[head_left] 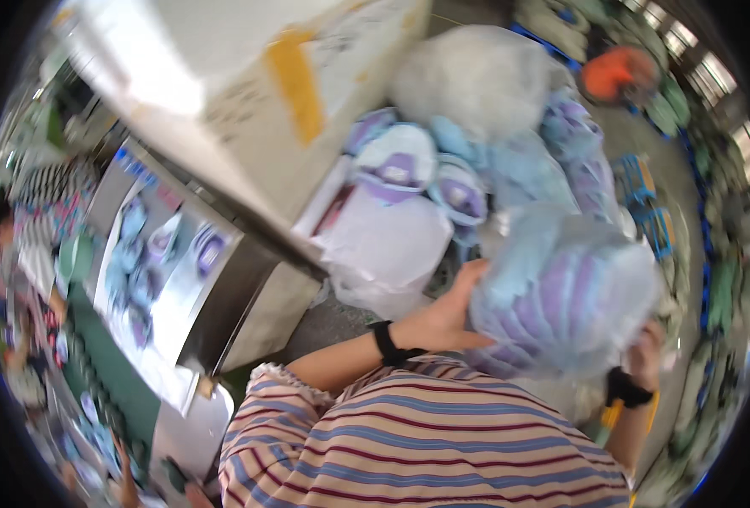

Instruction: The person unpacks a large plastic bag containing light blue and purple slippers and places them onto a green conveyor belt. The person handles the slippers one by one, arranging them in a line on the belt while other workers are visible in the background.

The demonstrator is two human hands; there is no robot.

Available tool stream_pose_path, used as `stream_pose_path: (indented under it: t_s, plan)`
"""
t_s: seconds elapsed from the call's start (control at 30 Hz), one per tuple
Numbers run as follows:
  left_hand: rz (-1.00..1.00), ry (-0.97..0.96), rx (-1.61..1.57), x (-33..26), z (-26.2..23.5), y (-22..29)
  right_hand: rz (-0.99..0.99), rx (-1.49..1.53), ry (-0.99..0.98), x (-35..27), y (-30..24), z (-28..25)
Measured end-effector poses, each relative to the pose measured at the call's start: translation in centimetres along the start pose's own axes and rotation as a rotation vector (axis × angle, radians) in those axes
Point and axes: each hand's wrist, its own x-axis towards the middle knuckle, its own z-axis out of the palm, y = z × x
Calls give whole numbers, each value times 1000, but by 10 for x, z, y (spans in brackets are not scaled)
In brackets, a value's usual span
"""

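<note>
Between my two hands is a clear plastic bag [565, 292] packed with stacked light-blue and purple pieces that look like shoe uppers. My left hand [447, 313] grips the bag's left side, thumb below and fingers partly behind it. On the lower right side of the bag, my right hand [644, 356] holds it with bent fingers, somewhat blurred. Just beyond the bag lie loose blue, white and purple uppers [400, 161] on a white plastic bag [388, 241]. More blue and purple pieces [574, 140] are heaped farther right.
A large white box [252, 118] with yellow tape stands at upper left. Beside it, a metal-edged work table [231, 296] carries more uppers. A stuffed whitish bag [477, 76] lies at the far side. Blue crates [646, 207] and an orange bundle [616, 74] are to the right. Co-workers sit at far left.
</note>
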Motion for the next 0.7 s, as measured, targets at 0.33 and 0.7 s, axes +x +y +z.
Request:
stream_pose_path:
  t_s: [0.33, 0.7]
  plan:
    - [206, 567, -96, -120, -56, 58, -553, 428, 110, 219, -208, 14]
    - [80, 1879, 1428, -352, -118, 149, -952, 999, -868, 381, -493, 164]
